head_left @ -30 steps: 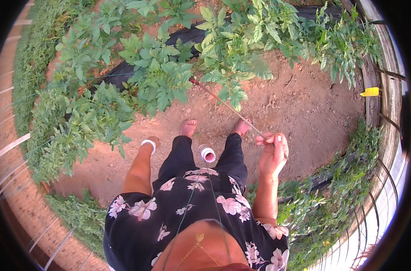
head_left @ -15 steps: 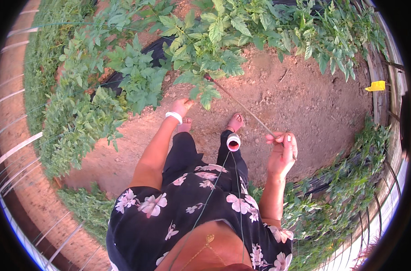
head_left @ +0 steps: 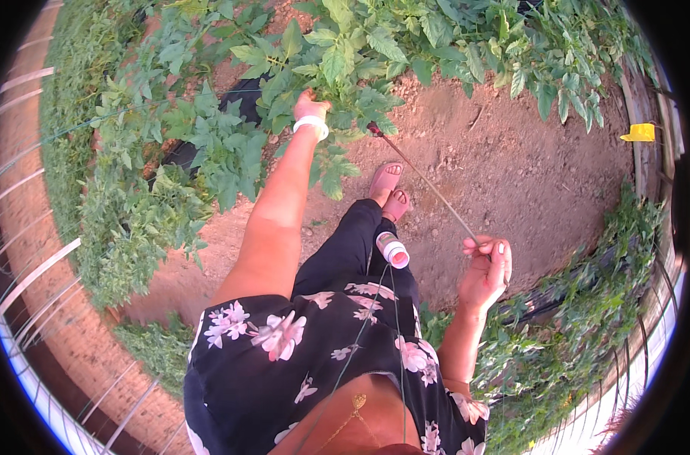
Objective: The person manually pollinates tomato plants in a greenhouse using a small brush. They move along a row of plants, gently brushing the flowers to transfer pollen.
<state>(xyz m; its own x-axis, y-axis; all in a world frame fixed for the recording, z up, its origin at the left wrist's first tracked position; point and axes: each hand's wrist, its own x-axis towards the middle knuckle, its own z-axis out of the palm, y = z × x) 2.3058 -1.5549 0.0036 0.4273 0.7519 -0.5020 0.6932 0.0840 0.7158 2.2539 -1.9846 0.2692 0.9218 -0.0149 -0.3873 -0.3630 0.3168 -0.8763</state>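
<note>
My right hand (head_left: pixel 487 274) pinches the lower end of a thin brown stick (head_left: pixel 434 186). The stick slants up and to the left, and its dark red tip (head_left: pixel 374 129) is beside the leaves of a tomato plant (head_left: pixel 337 61). My left hand (head_left: pixel 311 108), with a white band at the wrist, reaches in among that plant's leaves; its fingers look curled, but what they hold is too small to make out. A small white bottle (head_left: pixel 392 250) with a reddish mouth hangs tilted on a green cord in front of my legs.
Leafy plants line the bed ahead and to the left, with black plastic sheet (head_left: pixel 242 98) beneath. More plants (head_left: pixel 572 311) grow at the lower right. Bare soil (head_left: pixel 512 167) lies between. A yellow tag (head_left: pixel 639 133) is at the right edge. A green string (head_left: pixel 132 106) crosses the left side.
My left hand has moved up and forward into the leaves. My right hand and the stick have shifted slightly right and down. The bottle has swung, and my feet have shifted.
</note>
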